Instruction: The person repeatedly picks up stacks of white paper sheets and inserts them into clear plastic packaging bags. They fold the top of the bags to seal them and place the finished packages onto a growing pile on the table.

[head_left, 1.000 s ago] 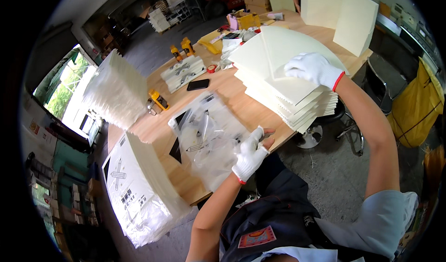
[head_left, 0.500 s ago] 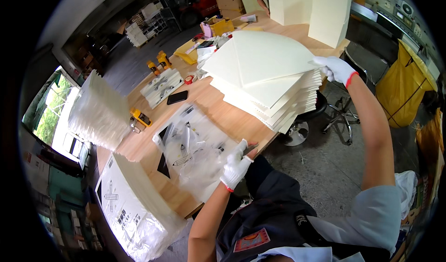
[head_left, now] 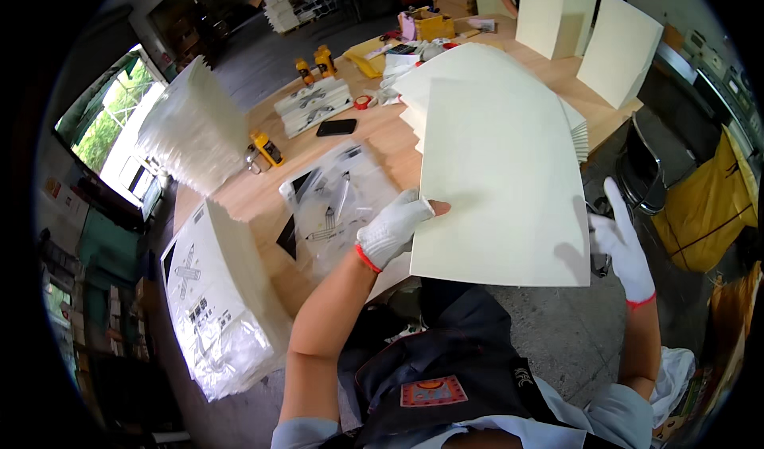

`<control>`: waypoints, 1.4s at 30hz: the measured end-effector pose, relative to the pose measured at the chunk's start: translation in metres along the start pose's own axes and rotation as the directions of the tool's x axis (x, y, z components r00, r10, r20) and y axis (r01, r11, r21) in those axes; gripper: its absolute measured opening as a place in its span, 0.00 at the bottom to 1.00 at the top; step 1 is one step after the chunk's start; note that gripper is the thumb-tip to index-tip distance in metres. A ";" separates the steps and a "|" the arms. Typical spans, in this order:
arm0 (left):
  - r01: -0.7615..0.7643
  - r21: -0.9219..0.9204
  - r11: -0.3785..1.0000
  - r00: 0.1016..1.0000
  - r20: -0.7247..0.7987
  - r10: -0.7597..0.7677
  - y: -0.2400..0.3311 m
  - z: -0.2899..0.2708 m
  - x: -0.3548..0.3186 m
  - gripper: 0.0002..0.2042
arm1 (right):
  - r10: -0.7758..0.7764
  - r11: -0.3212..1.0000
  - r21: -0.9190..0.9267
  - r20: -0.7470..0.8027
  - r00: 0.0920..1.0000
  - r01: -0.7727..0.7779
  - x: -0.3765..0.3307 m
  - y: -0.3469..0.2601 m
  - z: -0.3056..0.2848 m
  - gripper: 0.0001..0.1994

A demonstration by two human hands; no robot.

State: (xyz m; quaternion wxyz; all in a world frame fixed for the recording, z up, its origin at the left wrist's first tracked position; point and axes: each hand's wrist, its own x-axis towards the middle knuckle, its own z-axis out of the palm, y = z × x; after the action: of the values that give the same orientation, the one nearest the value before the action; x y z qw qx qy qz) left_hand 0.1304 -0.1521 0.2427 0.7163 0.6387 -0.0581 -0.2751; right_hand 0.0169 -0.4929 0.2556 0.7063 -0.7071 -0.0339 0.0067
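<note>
A large cream-white paper sheet (head_left: 501, 186) is held up in front of me, over the near edge of the table. My left hand (head_left: 394, 228), in a white glove with a red cuff, pinches its left edge, the bare thumb tip on top. Beside the right edge, my gloved right hand (head_left: 625, 246) is open with fingers stretched out; whether it touches the sheet I cannot tell. Behind the sheet lies a fanned stack of similar sheets (head_left: 579, 135), mostly covered. Clear printed plastic bags (head_left: 338, 198) lie flat just left of my left hand.
A packed printed stack (head_left: 219, 290) and a plastic-wrapped stack (head_left: 191, 127) stand at the left. On the table (head_left: 382, 135) are a black phone (head_left: 336, 128), yellow bottles (head_left: 267, 148) and red tape (head_left: 363, 102). White folded boards (head_left: 621, 51) stand far right, near another person's arm (head_left: 509, 5).
The sheet has come off the stack toward me. My left hand has risen from the plastic bags to its left edge; my right hand has moved down and let go of the far corner.
</note>
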 end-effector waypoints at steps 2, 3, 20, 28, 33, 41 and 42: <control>0.018 0.195 0.981 0.999 0.026 -0.023 0.006 -0.014 -0.020 0.14 | 0.001 0.987 0.163 0.105 0.995 -0.018 0.013 0.004 0.002 0.29; -0.001 0.092 0.996 0.997 0.072 -0.006 -0.002 -0.025 -0.029 0.13 | -0.024 0.977 0.215 0.129 0.991 -0.004 0.026 0.019 0.009 0.28; 0.267 0.942 0.204 0.268 -0.275 0.923 -0.100 -0.027 -0.088 0.35 | -0.190 0.839 -0.488 0.153 0.970 0.241 0.022 0.088 0.139 0.12; -0.232 0.358 0.904 0.705 -0.578 0.410 -0.060 -0.110 -0.097 0.19 | -0.352 -0.008 -0.556 0.780 0.518 0.831 0.023 0.096 0.134 0.07; -0.250 0.552 0.796 0.837 -0.290 0.463 -0.049 -0.065 -0.122 0.22 | -0.111 0.165 -0.679 0.708 0.697 0.716 0.045 0.101 0.176 0.10; -0.527 0.848 0.058 0.488 0.246 0.837 -0.154 -0.038 -0.155 0.10 | 0.348 0.921 -0.146 0.727 0.592 -0.361 0.096 0.117 0.177 0.18; -0.529 0.847 0.055 0.478 0.243 0.844 -0.162 -0.041 -0.154 0.09 | 0.365 0.806 0.049 0.743 0.561 -0.590 0.094 0.115 0.182 0.18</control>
State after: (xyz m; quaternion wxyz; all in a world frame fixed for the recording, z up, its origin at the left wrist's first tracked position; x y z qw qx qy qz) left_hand -0.0326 -0.0491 0.1235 0.3388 0.8176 -0.3688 0.2840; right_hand 0.1046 -0.3054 0.1443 0.7049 -0.5183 -0.1030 0.4731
